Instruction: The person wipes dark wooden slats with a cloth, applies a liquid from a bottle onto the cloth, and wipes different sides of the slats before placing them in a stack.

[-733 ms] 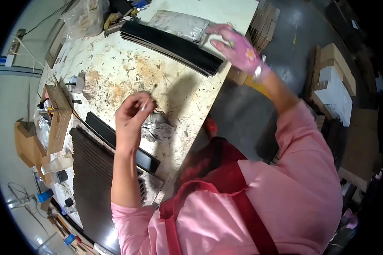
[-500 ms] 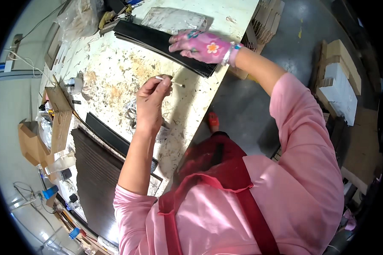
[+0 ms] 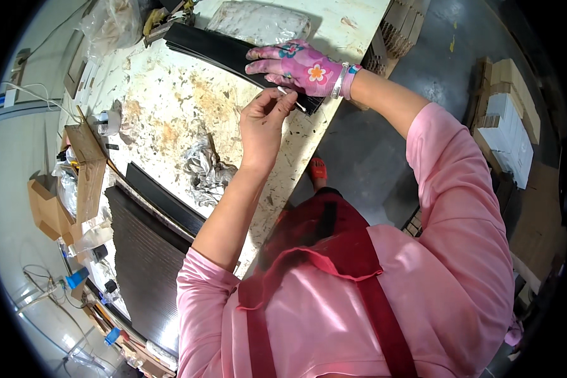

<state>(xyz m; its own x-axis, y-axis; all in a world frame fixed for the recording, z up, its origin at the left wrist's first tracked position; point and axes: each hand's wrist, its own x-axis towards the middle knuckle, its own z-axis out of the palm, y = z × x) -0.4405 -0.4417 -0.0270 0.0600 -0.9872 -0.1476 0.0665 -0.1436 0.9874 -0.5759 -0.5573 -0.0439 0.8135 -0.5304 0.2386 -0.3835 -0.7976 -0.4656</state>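
My bare left hand [image 3: 263, 129] pinches a thin white cotton swab [image 3: 300, 106] between thumb and fingers. One tip of the swab points down at the near right end of a stack of long black strips [image 3: 206, 49]. Whether that tip touches the strips I cannot tell. Across the stack lies my right hand [image 3: 303, 68], in a pink flowered glove, with its fingers stretched out flat on top. The stack sits along the right part of a stained white table [image 3: 164, 101]. Part of it is hidden under the gloved hand.
A crumpled grey rag [image 3: 205, 170] lies near my left forearm. Behind the stack is a clear plastic package [image 3: 258, 22]. More black strips [image 3: 160, 195] and a ribbed dark sheet [image 3: 142, 264] lie at the left, near a cardboard box [image 3: 47, 211]. Cartons [image 3: 504, 132] stand at the right.
My left hand has moved right and away from me, bringing the swab from over the table to the end of the strip stack. The gloved right hand stays on the stack.
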